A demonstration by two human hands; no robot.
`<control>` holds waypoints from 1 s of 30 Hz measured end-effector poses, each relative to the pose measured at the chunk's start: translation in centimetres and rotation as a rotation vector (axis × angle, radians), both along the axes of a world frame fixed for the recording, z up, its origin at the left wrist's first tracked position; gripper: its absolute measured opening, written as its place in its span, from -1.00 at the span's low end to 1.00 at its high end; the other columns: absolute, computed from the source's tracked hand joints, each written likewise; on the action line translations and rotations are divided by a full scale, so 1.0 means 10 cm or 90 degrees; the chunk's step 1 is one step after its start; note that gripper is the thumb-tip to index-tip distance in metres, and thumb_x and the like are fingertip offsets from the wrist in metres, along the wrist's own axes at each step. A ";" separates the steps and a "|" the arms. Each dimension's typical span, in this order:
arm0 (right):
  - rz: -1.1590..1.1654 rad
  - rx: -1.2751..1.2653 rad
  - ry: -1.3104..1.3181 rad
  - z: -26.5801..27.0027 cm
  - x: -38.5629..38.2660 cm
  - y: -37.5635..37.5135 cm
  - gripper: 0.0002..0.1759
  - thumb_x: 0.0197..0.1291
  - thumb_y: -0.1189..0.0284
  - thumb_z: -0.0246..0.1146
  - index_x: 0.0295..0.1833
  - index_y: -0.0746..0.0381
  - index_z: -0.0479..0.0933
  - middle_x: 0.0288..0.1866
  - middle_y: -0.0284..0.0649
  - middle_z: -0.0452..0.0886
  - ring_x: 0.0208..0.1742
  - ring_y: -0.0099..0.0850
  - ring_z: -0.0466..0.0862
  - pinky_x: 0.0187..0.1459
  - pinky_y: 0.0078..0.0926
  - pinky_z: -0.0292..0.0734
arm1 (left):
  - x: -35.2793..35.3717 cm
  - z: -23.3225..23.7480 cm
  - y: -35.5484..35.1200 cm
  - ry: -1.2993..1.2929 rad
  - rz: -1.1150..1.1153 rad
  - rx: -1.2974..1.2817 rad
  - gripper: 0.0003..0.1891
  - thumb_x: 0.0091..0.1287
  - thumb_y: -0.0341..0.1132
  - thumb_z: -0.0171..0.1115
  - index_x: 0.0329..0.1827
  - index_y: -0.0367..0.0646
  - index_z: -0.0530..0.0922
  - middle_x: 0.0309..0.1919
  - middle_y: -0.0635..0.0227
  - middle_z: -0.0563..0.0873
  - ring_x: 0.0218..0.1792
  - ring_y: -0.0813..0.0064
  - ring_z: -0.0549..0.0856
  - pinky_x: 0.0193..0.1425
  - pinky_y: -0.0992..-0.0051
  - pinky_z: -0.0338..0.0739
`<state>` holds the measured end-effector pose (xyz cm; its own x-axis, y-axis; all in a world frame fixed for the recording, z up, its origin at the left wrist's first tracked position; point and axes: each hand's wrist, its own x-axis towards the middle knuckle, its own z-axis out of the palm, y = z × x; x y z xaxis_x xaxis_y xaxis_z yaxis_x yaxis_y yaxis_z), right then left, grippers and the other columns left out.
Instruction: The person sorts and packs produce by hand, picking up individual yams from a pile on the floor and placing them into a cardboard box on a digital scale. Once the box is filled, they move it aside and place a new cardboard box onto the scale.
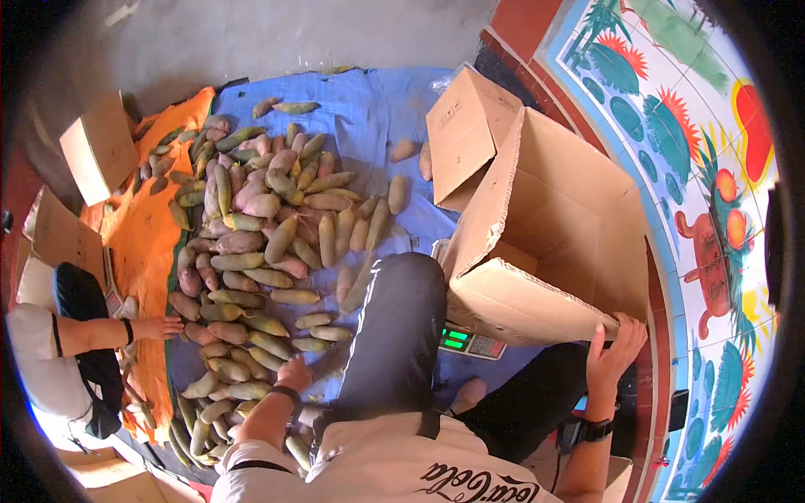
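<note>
Right hand (617,342) clamped on near edge of open carton (562,243). Left hand (295,374), well apart, at root-vegetable pile (239,242) on blue sheet (360,105); can't tell its grip. Knee (411,285) blocks between. Carton partly covers scale (480,345). Co-worker's hand (159,328) at pile's left edge.

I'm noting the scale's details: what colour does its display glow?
The display glows green, best seen in the head view.

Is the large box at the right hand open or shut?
Open: the large box shows its inside, and the right hand grips it.
</note>
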<state>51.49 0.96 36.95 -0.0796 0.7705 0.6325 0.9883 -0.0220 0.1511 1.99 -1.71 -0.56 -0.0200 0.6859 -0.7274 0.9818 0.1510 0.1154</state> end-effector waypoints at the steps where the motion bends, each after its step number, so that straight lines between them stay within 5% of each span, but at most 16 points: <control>1: -0.004 0.006 0.006 0.00 -0.01 0.00 -0.68 0.17 0.37 0.15 -0.03 0.33 0.38 -0.14 -0.01 0.43 -0.05 -0.03 0.39 0.04 -0.10 0.25 | -0.05 0.07 0.10 -0.019 0.097 0.025 -0.45 0.11 -0.09 0.24 0.08 -0.27 0.45 0.00 0.03 0.59 0.06 0.11 0.59 0.11 0.24 0.50; 3: 0.017 0.033 0.010 0.00 -0.03 0.01 -0.68 0.07 0.39 0.21 -0.08 0.32 0.39 -0.19 -0.03 0.42 -0.09 -0.05 0.38 0.04 -0.11 0.22 | -0.15 0.18 0.26 -0.033 0.189 0.059 -0.37 0.05 -0.05 0.29 0.07 -0.37 0.42 -0.01 -0.03 0.59 0.03 0.11 0.60 0.11 0.28 0.51; 6: 0.009 0.016 0.042 0.00 -0.03 0.00 -0.67 0.03 0.40 0.23 -0.09 0.31 0.39 -0.21 -0.03 0.42 -0.09 -0.05 0.37 0.04 -0.10 0.22 | -0.16 0.47 0.49 -0.261 0.318 0.362 -0.38 -0.09 -0.09 0.45 -0.05 -0.26 0.40 -0.17 0.01 0.62 -0.09 0.04 0.62 -0.05 0.23 0.51; 9: 0.016 0.025 0.041 0.00 -0.04 0.02 -0.65 0.00 0.40 0.26 -0.10 0.31 0.40 -0.22 -0.03 0.42 -0.10 -0.03 0.37 0.04 -0.08 0.22 | 0.08 1.35 0.89 -0.366 0.348 0.573 -0.43 -0.08 -0.19 0.48 -0.10 -0.25 0.37 -0.27 -0.02 0.62 -0.20 0.01 0.61 -0.11 0.22 0.49; 13: 0.020 0.034 0.056 -0.01 -0.03 0.02 -0.65 0.00 0.38 0.27 -0.11 0.30 0.40 -0.23 -0.04 0.42 -0.11 -0.03 0.37 0.03 -0.08 0.23 | 0.56 2.68 1.22 -0.484 0.339 0.815 -0.56 0.07 -0.36 0.39 -0.06 -0.27 0.37 -0.24 0.11 0.60 -0.20 0.27 0.60 -0.07 0.37 0.49; 15: 0.037 0.055 0.045 -0.02 -0.02 0.01 -0.64 -0.01 0.38 0.28 -0.11 0.30 0.41 -0.24 -0.05 0.41 -0.13 -0.03 0.38 0.03 -0.07 0.24 | 0.80 3.25 1.29 -0.656 0.306 0.828 -0.59 0.15 -0.41 0.32 0.01 -0.26 0.36 -0.17 0.25 0.55 -0.13 0.46 0.53 0.00 0.45 0.46; 21: 0.030 0.054 0.044 -0.03 -0.02 -0.01 -0.62 -0.03 0.36 0.29 -0.11 0.30 0.41 -0.24 -0.05 0.42 -0.13 -0.04 0.38 0.03 -0.06 0.24 | 1.62 4.05 1.34 -0.976 0.099 0.912 -0.40 0.12 -0.41 0.33 0.21 -0.29 0.28 0.09 0.20 0.44 0.11 0.39 0.48 0.20 0.37 0.41; 30: 0.044 0.062 0.049 -0.01 -0.03 -0.04 -0.62 -0.07 0.39 0.31 -0.13 0.31 0.42 -0.24 -0.05 0.42 -0.14 -0.07 0.40 0.05 -0.06 0.26 | 2.57 4.09 1.47 -0.841 -0.130 0.742 -0.47 0.10 -0.39 0.39 0.12 -0.21 0.36 -0.07 0.17 0.55 -0.01 0.30 0.59 0.08 0.37 0.48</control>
<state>51.21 0.57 36.87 -0.0784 0.6993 0.7105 0.9965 0.0351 0.0755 27.70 13.00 40.38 0.2645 0.7268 0.6338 0.1455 -0.6798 0.7188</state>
